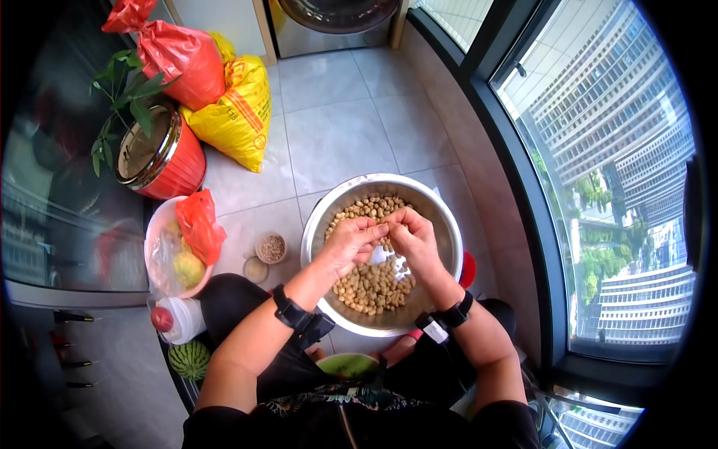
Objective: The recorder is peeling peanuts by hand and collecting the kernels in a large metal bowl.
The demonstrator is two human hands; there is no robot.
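A wide stainless steel basin (320, 224) stands on the floor in front of my knees. It holds unshelled peanuts (373, 289) in two heaps, one on the far side and one on the near side, with a whitish patch between them. My left hand (350, 247) and my right hand (415, 241) meet above the basin. Their thumbs and fingers pinch one small tan thing, seemingly a peanut, which the fingertips mostly hide. Left of the basin is a small round tub (273, 248) of shelled kernels, and beside it a round lid-like disc (256, 270).
On the left are a pink bin (154, 247) with fruit and plastic bags, a red plant pot (182, 160), and tied red (185, 62) and yellow (241, 112) bags. A watermelon (189, 360) lies by my left leg. A window frame (524, 179) borders the right.
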